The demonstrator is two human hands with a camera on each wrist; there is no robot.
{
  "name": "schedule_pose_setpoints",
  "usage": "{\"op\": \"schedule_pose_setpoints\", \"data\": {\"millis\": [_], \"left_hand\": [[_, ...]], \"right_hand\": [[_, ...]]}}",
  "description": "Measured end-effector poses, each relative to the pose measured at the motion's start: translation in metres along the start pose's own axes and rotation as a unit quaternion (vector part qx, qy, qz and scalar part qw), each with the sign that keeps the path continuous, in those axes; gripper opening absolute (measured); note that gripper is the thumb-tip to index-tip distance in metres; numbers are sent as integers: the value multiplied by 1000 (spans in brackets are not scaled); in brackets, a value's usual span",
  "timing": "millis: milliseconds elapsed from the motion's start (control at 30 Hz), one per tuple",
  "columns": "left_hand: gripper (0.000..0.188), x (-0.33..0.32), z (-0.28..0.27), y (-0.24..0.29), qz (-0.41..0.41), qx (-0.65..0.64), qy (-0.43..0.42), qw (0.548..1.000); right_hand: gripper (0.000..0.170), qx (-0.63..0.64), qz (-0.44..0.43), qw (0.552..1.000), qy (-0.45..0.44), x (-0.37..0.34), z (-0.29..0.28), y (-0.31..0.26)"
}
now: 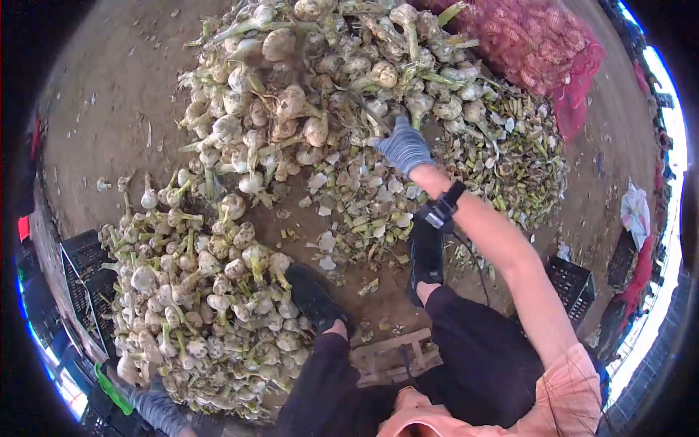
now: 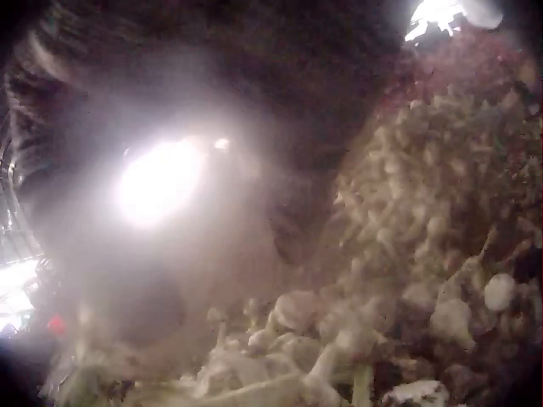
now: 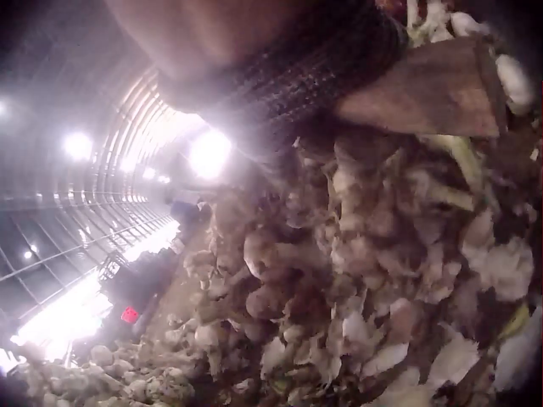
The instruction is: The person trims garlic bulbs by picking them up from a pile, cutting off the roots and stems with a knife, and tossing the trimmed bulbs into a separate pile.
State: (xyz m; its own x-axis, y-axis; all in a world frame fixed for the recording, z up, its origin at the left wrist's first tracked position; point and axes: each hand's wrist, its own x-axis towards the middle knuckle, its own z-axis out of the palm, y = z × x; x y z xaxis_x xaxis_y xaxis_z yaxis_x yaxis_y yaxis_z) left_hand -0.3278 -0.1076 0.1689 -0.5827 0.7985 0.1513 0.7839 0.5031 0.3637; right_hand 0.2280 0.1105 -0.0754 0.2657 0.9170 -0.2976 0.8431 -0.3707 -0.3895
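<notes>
Right hand (image 1: 404,148), gloved, grips a wooden handle (image 3: 433,91) at the near edge of the large garlic heap (image 1: 291,103). Left hand (image 1: 148,402), gloved, well apart from the heap; its grip cannot be determined. Relative to the heap: second garlic pile (image 1: 207,298), near left; trimmings (image 1: 502,178), near right; red mesh sack (image 1: 535,47), just beside, far right.

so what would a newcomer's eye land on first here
Probably the big garlic heap at the top of the head view, with a second pile at lower left. Next, the red net sack at upper right, and the gloved right hand by the heap, holding a wooden handle.
</notes>
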Motion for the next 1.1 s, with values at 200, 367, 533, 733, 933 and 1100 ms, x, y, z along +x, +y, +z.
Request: {"op": "schedule_pose_setpoints", "data": {"millis": [200, 367, 533, 733, 933, 1100], "left_hand": [[63, -83, 131, 224, -146, -396, -389, 819], [55, -113, 240, 272, -229, -564, -551, 571], [60, -128, 268, 264, -268, -545, -546, 577], [60, -142, 286, 243, -37, -434, -524, 732], [32, -158, 293, 223, -68, -511, -536, 669], [42, -152, 296, 227, 263, -282, -478, 789]], "right_hand": [[34, 394, 108, 912, -49, -31, -10, 5], [48, 339, -96, 932, -88, -118, -30, -14], [36, 403, -94, 885, -216, -140, -14, 6], [32, -61, -314, 940, -120, -136, -53, -18], [31, -81, -388, 910, -119, -142, -45, -28], [31, -102, -422, 899, -54, -139, -34, -9]]}}
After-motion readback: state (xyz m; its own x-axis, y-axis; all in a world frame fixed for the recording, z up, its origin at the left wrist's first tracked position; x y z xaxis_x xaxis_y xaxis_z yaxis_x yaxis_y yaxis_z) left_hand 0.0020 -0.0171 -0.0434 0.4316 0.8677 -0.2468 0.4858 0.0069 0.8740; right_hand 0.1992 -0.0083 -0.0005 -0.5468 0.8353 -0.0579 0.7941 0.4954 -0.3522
